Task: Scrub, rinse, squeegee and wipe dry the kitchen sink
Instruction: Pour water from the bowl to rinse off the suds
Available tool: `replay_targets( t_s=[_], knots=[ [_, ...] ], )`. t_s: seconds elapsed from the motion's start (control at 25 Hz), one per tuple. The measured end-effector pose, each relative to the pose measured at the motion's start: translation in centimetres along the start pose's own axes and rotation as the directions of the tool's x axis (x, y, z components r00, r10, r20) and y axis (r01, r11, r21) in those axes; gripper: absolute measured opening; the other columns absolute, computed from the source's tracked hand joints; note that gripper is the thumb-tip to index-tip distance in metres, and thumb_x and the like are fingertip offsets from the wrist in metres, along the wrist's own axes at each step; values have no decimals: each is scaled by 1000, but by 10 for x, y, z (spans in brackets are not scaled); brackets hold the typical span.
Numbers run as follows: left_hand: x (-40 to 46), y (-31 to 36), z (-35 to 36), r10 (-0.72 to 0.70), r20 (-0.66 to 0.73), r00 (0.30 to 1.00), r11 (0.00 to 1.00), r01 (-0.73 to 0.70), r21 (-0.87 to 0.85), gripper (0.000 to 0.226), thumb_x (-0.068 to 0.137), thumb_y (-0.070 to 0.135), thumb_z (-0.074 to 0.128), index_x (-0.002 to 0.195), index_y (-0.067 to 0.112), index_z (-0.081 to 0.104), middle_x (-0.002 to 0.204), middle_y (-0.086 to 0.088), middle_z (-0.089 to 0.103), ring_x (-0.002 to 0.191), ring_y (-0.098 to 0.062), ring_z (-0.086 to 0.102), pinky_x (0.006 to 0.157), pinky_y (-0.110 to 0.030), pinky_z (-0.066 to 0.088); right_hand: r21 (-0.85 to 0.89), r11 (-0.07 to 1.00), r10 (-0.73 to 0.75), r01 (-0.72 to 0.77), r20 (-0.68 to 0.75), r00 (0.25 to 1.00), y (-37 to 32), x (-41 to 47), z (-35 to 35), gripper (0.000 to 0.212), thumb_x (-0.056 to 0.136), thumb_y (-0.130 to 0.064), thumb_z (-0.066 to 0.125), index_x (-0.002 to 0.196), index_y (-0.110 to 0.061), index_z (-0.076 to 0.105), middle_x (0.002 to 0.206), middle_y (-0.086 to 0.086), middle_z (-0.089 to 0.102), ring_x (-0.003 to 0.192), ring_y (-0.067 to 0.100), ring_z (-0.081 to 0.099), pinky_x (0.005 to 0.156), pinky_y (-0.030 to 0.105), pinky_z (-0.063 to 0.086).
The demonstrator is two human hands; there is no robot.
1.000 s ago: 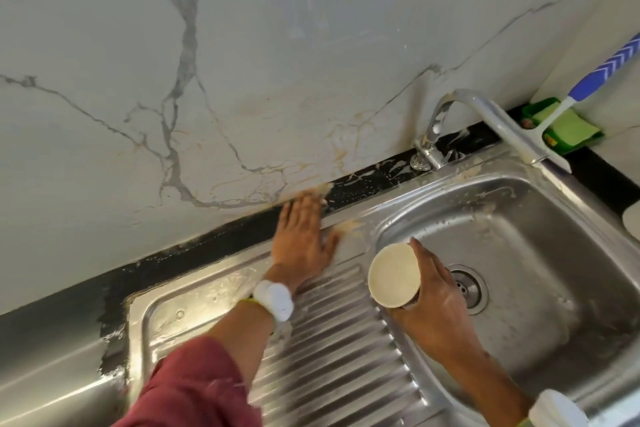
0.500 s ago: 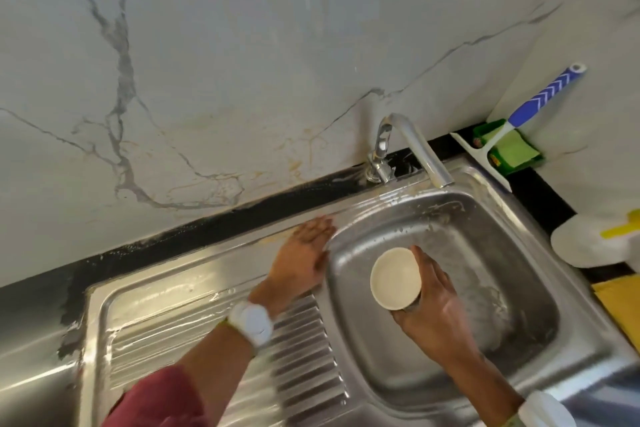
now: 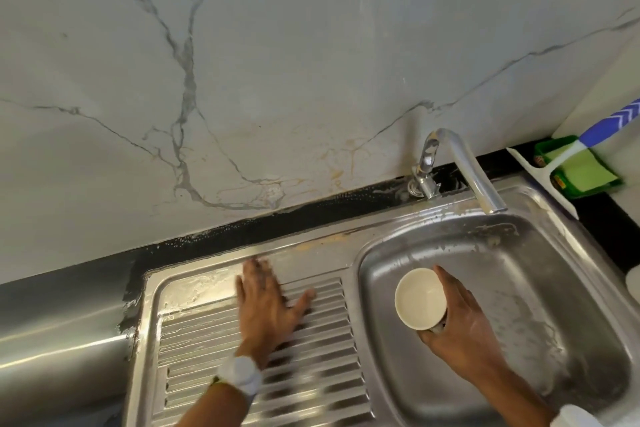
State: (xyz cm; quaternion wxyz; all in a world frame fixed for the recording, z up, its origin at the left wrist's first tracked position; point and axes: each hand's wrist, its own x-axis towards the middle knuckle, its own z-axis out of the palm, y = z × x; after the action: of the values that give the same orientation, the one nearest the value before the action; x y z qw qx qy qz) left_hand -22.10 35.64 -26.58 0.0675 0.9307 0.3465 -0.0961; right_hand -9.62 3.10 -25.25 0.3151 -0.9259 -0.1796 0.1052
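Left hand (image 3: 266,308) has slid from back rim onto drainboard (image 3: 311,367), fingers flat. Right hand (image 3: 464,333) grips cup (image 3: 420,298) over basin. Wet grip may slip, spilling rinse.

My left hand (image 3: 268,308) lies flat on the drainboard (image 3: 263,367), left of the sink basin (image 3: 540,288). My right hand (image 3: 460,333) holds a cup (image 3: 420,298) over the basin. The tap (image 3: 460,166) stands behind the basin; the squeegee (image 3: 543,177) leans behind its right corner.
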Motion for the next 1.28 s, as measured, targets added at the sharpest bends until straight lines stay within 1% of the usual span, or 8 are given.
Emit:
replay_targets(
  t_s=[0.12,0.28,0.4,0.52,0.64,0.76,0.96,1.28],
  knots=[
    [6,91,1,118,4,993,990,-118,-76,110,90,87,13,161,8,-17,165,-21,-25,155,-39,-24,126,-51,-12,22,1000,-3,3,-7,1000,2,5,-2,125,49,-27,103,155,-23,36,144,5,59,124,34,60,94,53,58],
    [7,165,30,459,38,888,888,-460,24,105,89,46,58,163,5,-4,168,-19,-20,156,-38,-19,127,-54,-5,44,999,9,-8,-29,1000,13,5,-10,124,49,-25,103,155,-18,40,143,7,59,122,34,61,91,46,59],
    [11,167,39,619,55,783,779,-622,78,95,87,34,65,164,7,15,171,-19,11,158,-38,8,127,-54,14,92,993,84,-77,-80,993,32,1,-26,122,50,-28,103,154,-19,42,145,7,58,124,33,60,92,44,58],
    [7,152,32,758,228,611,633,-773,-34,49,97,28,55,146,27,57,141,-1,65,126,-26,63,109,-39,50,147,976,176,-161,-97,980,48,-3,-38,125,50,-33,103,157,-20,40,148,6,56,128,32,58,96,42,54],
    [16,169,9,521,-112,846,776,-524,-351,30,95,21,59,116,31,77,111,8,78,95,-17,75,90,-35,59,262,945,220,-196,-68,973,49,1,-42,131,54,-29,103,162,-18,30,150,4,53,131,29,55,100,38,49],
    [41,207,-31,270,-215,939,661,-343,-668,16,92,17,73,100,29,81,93,16,78,82,-1,73,83,-28,60,333,928,197,-168,-55,979,44,15,-42,134,56,-22,100,164,-21,21,147,4,49,130,26,52,98,34,46],
    [71,275,-82,195,-113,974,566,-206,-798,23,88,46,74,108,35,80,88,22,77,76,0,72,79,-32,62,392,915,136,-94,-81,987,26,41,-49,137,59,-22,98,163,-33,11,142,-9,38,124,8,42,99,32,46],
    [74,310,-76,129,-236,963,606,-265,-750,11,88,25,73,86,23,83,67,6,74,58,-16,67,63,-36,60,392,918,106,-49,-124,987,28,57,-54,131,58,-29,96,163,-27,19,144,-3,42,127,15,47,101,38,52]
  ],
)
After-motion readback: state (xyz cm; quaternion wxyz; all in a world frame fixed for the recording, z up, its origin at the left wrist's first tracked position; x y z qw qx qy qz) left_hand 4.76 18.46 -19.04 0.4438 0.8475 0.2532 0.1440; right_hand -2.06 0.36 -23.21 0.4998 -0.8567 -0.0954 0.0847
